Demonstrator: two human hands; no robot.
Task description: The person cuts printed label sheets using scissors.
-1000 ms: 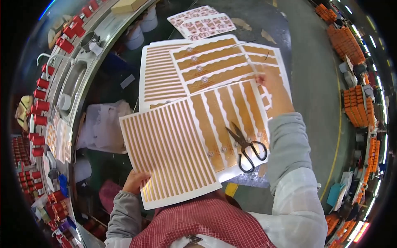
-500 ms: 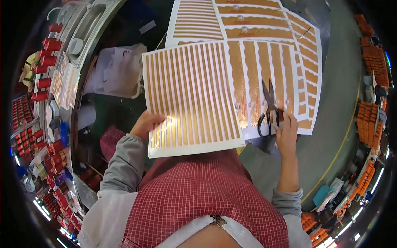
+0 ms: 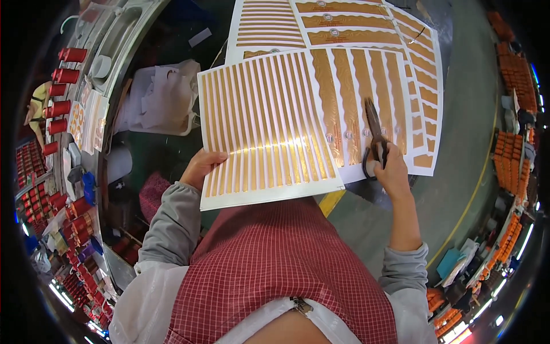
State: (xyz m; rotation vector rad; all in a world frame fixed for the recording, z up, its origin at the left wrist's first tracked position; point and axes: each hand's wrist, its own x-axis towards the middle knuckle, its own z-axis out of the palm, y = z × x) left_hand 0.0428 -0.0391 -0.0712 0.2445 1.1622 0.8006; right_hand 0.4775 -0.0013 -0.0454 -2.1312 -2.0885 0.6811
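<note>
My left hand (image 3: 204,168) pinches the left edge of a white sheet (image 3: 269,126) printed with narrow gold stripes, its thumb on top. Light glints across the stripes, and the sheet bows slightly in front of my body. In my right hand (image 3: 394,171) is a pair of black-handled scissors (image 3: 375,129), fingers in the handles. The blades point away from me and lie close together. They are over a sheet with wide, wavy-edged gold strips (image 3: 348,86), to the right of the striped one. Whether the blades touch it, I cannot tell.
More gold-printed sheets (image 3: 349,22) lie fanned out farther away. To the left stand a translucent plastic bin (image 3: 160,94) and a metal bench (image 3: 123,43) with red spools (image 3: 66,75). Orange spools (image 3: 507,152) fill racks at the right, beyond a green floor with a yellow line.
The scissors' blades have come together from spread apart. My right hand has moved up and slightly left, closing round the handles. The striped sheet's near edge has risen a little.
</note>
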